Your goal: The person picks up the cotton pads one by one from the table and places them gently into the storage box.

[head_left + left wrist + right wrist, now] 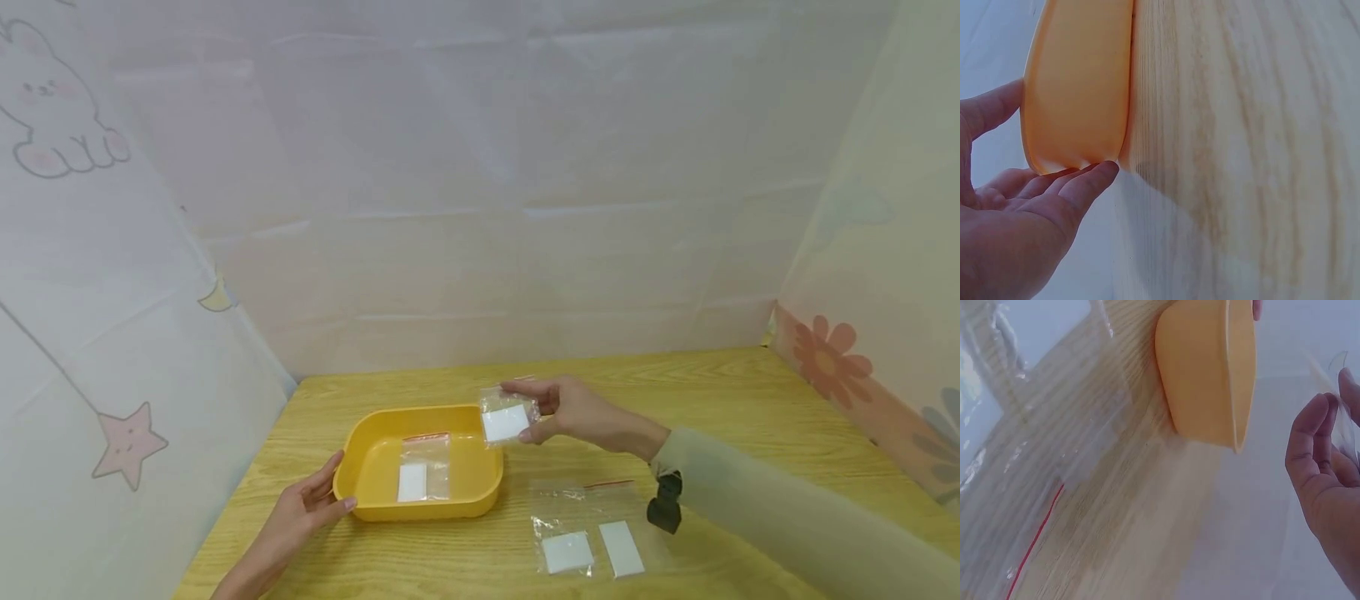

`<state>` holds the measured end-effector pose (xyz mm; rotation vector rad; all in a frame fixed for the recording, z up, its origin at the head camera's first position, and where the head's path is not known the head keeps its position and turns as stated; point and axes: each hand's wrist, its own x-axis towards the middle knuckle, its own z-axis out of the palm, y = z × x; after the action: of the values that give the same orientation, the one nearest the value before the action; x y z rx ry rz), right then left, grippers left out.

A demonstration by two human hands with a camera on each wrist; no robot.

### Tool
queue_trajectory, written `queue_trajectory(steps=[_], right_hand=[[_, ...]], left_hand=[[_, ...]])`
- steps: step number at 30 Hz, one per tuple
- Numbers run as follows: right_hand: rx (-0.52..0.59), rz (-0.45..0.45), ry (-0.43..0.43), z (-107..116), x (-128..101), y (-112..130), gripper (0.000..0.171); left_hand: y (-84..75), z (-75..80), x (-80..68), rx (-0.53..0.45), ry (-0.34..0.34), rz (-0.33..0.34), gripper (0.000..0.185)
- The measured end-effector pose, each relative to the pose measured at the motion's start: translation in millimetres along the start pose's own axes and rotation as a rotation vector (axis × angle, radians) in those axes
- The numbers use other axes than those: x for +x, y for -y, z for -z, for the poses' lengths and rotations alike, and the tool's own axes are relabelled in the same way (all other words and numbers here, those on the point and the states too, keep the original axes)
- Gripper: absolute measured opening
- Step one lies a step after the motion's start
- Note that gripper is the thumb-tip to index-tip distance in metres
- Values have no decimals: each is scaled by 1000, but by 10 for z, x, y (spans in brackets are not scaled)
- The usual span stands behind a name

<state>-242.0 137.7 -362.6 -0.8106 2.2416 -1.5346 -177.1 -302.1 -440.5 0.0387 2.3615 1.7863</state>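
A yellow tray point(360, 487) stands on the wooden table point(750, 400), with one clear zip bag point(422, 468) holding a white pad lying inside it. My left hand point(307, 508) rests with straight fingers against the tray's left end; the left wrist view shows the fingertips point(1100, 172) touching the yellow tray point(1079, 81). My right hand point(573, 411) pinches a second small clear bag point(507, 417) with a white pad, held above the tray's right rim. The right wrist view shows my curled fingers point(1313, 434) beside the yellow tray point(1207, 369).
Two more clear bags point(592, 525) with white pads and a red seal strip lie on the table to the right of the tray. A black wrist camera point(663, 502) hangs under my right sleeve. Pale curtain walls close in the left, back and right sides.
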Motion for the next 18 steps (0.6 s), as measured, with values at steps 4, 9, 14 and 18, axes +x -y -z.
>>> queue_trajectory(steps=[4,9,14,18], right_hand=[[24,-11,29,-165,192,28,76],[36,-24,63,-386,430,35,76],[36,-20,74,-598,623,34,76],[48,-31,75,-755,733,25,76]], left_hand=[[0,-7,7,-13,6,-5,85],[-7,-18,14,-28,13,-13,85],[-12,-19,14,-28,16,-17,84],[-3,-17,18,-24,15,-16,84]])
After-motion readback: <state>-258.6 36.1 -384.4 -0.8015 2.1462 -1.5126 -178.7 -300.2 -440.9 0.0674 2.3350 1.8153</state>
